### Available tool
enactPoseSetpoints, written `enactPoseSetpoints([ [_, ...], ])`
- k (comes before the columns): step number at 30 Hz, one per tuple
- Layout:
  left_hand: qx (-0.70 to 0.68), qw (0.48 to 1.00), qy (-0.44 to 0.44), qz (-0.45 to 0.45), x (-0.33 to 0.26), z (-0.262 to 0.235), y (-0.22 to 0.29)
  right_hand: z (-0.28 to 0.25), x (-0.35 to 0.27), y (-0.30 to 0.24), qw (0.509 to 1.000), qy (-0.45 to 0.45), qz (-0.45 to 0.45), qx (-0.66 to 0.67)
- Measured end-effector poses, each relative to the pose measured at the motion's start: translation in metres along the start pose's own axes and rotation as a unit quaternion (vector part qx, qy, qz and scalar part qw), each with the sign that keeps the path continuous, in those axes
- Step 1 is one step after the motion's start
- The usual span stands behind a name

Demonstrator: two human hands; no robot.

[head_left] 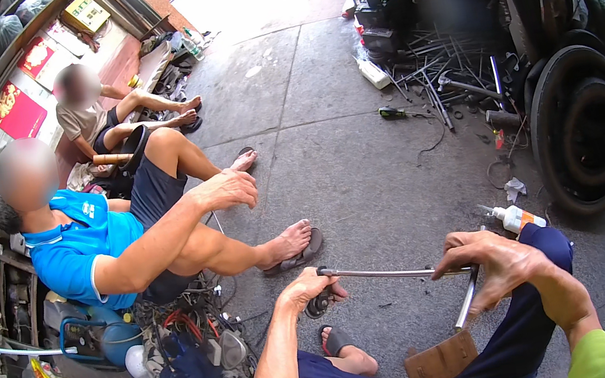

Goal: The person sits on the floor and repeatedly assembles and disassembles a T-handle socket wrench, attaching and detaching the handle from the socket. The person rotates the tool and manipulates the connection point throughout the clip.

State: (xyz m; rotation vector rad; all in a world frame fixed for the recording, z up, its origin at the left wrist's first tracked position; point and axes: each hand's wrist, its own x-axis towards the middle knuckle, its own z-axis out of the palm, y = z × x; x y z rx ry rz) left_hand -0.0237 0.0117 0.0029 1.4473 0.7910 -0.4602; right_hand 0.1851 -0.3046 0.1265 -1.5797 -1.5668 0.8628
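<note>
My left hand (306,289) is closed around the left end of a thin metal rod (382,273), where a black end piece and a dark round part (319,304) show at the fingers. The rod runs across above my lap to my right hand (491,262). That hand is arched over the rod's right end, fingers and thumb apart, a fingertip close to or touching the rod. Beneath it, a short metal tube (464,304) slants down toward a brown block (442,359) on the ground between my legs. The joint between rod and tube is partly hidden.
A white bottle (516,218) lies beside my right knee. Metal rods and tools (453,77) are heaped near a black wheel (583,127) at right. Two people sit at left; the nearer one's sandalled foot (292,246) reaches toward my left hand. Clutter (189,371) fills the lower left.
</note>
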Motion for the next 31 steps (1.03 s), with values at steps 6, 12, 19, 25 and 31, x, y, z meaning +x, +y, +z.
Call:
enactPoseSetpoints([
  [6,0.079,0.993,0.083,0.0,-0.011,0.014,0.018,0.017,-0.002,-0.006,0.973,0.068,0.057,-0.212],
  [12,0.096,0.983,0.149,0.043,-0.002,0.006,-0.003,0.025,-0.004,-0.002,0.973,0.04,0.04,-0.226],
  [19,0.099,0.985,0.135,0.043,-0.01,0.007,-0.002,0.029,-0.002,0.001,0.977,0.037,0.006,-0.208],
  [25,0.067,0.987,0.113,0.093,-0.025,0.009,0.009,0.03,-0.001,0.012,0.973,0.016,-0.013,-0.231],
  [31,0.067,0.988,0.118,0.076,-0.022,0.002,0.004,0.039,0.002,0.015,0.965,0.036,-0.035,-0.256],
])
